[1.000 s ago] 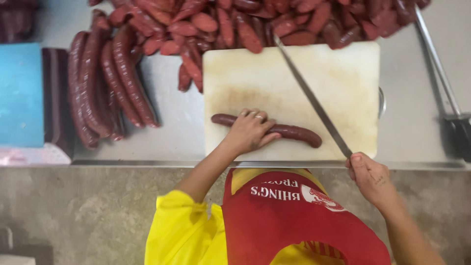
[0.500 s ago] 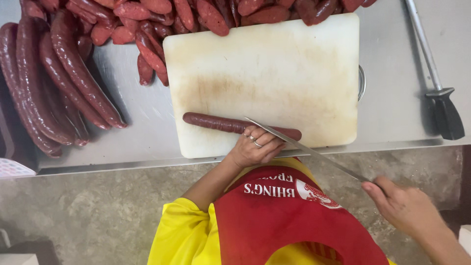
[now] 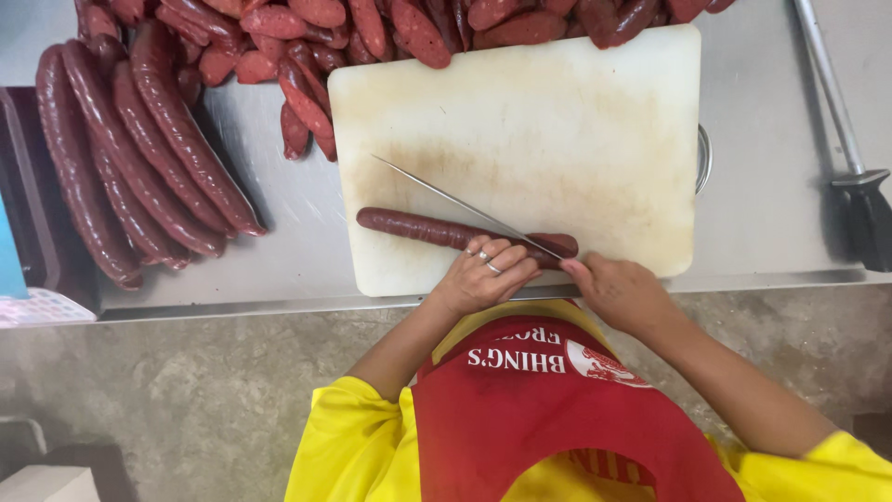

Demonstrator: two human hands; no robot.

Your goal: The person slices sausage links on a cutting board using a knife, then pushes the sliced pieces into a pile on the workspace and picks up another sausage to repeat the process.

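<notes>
I am at the cutting step: my left hand [image 3: 483, 279] curls its fingers down on the long dark-red sausage [image 3: 437, 230] lying across the near side of the white cutting board [image 3: 557, 121], while my right hand [image 3: 623, 293] is closed around the handle of the thin knife [image 3: 455, 203], blade slanting toward ten o'clock with its heel at the sausage's right end. I judge the next move calls for keeping my left fingertips clear of the edge.
</notes>
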